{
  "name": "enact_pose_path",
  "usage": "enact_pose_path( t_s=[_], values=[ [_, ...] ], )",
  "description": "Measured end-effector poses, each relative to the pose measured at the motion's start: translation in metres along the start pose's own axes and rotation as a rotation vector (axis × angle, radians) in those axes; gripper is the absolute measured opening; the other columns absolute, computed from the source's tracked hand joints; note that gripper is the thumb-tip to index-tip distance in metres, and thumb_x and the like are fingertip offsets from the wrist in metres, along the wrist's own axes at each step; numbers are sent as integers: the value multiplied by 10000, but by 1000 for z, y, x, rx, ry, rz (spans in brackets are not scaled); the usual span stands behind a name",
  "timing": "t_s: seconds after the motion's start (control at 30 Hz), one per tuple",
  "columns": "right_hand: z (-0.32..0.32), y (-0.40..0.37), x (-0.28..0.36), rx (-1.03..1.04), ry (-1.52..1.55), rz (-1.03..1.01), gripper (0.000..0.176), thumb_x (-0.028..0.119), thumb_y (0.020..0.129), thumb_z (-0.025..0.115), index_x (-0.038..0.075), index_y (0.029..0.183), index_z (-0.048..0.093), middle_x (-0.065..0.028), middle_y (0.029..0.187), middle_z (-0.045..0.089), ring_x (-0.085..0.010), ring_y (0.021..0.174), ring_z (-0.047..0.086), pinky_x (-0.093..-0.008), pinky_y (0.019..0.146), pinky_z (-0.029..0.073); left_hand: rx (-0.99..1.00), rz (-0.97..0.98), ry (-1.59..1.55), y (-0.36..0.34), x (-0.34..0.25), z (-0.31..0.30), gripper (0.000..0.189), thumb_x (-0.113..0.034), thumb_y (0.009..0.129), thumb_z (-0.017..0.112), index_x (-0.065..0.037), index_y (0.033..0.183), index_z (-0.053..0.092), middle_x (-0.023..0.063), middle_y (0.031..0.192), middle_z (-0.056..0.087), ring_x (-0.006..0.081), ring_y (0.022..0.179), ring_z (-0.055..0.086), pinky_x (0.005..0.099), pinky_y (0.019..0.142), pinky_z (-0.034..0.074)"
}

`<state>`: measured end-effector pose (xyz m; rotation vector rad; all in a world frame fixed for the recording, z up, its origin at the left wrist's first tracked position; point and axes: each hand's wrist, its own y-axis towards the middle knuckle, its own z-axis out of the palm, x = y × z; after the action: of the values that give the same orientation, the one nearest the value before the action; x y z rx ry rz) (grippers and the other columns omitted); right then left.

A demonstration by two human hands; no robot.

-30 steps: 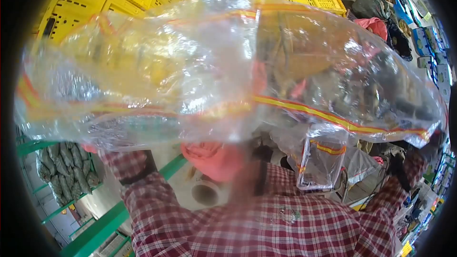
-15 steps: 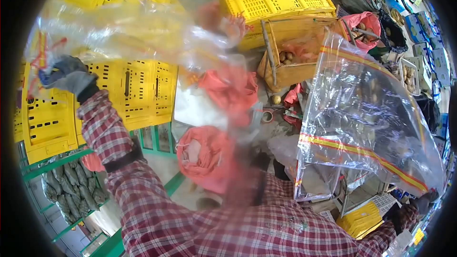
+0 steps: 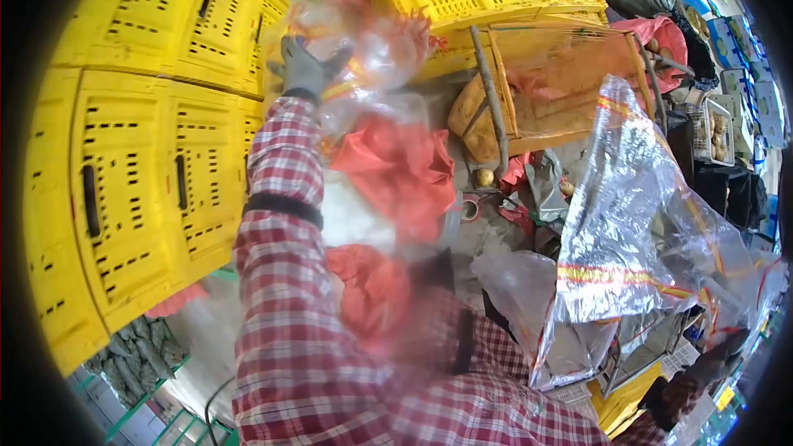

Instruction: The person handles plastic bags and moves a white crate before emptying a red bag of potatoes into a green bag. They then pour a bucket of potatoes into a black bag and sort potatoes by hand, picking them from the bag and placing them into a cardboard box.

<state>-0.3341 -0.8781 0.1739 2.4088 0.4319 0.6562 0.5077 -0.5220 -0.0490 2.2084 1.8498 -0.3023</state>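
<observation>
Beside the stacked yellow crates (image 3: 124,173), the gloved left hand (image 3: 307,66) has its fingers and thumb spread, at a blurred heap of clear plastic (image 3: 384,62); half a second ago it was farther out to the left, with clear film trailing from it. Well apart from it, the striped clear bag (image 3: 615,223) reaches down toward the dark-gloved right hand (image 3: 719,355) at the lower right; it has crumpled and folded, losing its wider spread; that hand is too dim to tell whether its fingers close on the film; the bag now seems to depend on that side alone, slack and unevenly opened.

Around the person, red cloth-like sacks (image 3: 396,169) lie in the middle; a wooden frame (image 3: 570,111) stands in front of more yellow crates; a roll of tape (image 3: 469,209) and a round, potato-like thing (image 3: 485,177) lie on the floor; filled mesh sacks (image 3: 136,359) sit by green rails (image 3: 132,421); a white basket (image 3: 702,132) holds round brown things.
</observation>
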Motion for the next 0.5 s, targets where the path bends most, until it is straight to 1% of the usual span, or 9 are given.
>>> enact_pose_path(
  t_s=[0.03,0.13,0.17,0.23,0.3,0.33,0.4,0.47,0.5],
  values=[
    [2,-11,20,30,24,38,424,222,1008,435,-38,1339,490,-164,1387,495,-247,1267,491,-354,1056,390,14,-113,-79,5,13,31,1142,-714,595,691,-114,1467,265,93,1508,254,325,1383,185,547,1081,220],
    [-3,-23,17,133,-136,-191,459,278,1025,383,-28,1355,476,-171,1406,473,-251,1280,480,-351,1064,380,-3,-244,-422,19,27,78,936,-616,683,649,-137,1417,318,94,1407,329,327,1246,292,527,978,308],
    [1,-27,21,120,-79,-81,462,288,1027,377,-21,1355,479,-172,1405,474,-252,1285,476,-352,1066,378,-32,-245,-620,25,30,85,868,-583,712,634,-145,1400,336,94,1373,354,328,1200,327,520,944,337],
    [1,-29,17,167,-69,-128,486,324,1032,352,-15,1355,481,-180,1397,479,-263,1301,457,-357,1077,364,-109,-225,-1160,41,30,86,733,-517,771,606,-161,1366,371,94,1305,404,329,1108,398,507,875,396],
    [9,-30,15,180,-136,-224,499,334,1033,341,-22,1355,477,-183,1396,479,-274,1301,455,-365,1079,361,-97,-111,-1624,56,27,64,598,-452,830,578,-176,1332,406,95,1238,454,330,1017,469,493,807,454],
    [12,-28,18,171,-117,-203,492,326,1032,349,-24,1351,482,-185,1391,484,-280,1293,463,-369,1073,370,-71,-46,-1811,62,24,47,532,-419,859,563,-184,1316,424,95,1204,479,331,971,504,487,773,484],
    [18,-24,25,151,-78,-162,478,312,1029,365,-28,1341,491,-190,1381,492,-291,1278,478,-378,1060,387,7,69,-1876,68,13,-12,402,-353,918,535,-199,1282,459,95,1137,529,332,880,575,473,704,542],
    [25,-18,22,96,-15,-92,464,299,1023,397,-33,1329,504,-194,1372,499,-289,1266,490,-379,1051,399,107,167,-1788,49,-7,-87,417,-355,957,478,-103,1289,487,141,1133,599,311,923,625,421,813,536],
    [25,-15,26,102,-42,-154,466,296,1014,426,-45,1322,505,-194,1369,502,-284,1261,494,-375,1050,399,154,218,-1742,40,-16,-125,440,-356,976,450,-55,1293,501,163,1132,633,300,944,649,394,867,534]
  ],
)
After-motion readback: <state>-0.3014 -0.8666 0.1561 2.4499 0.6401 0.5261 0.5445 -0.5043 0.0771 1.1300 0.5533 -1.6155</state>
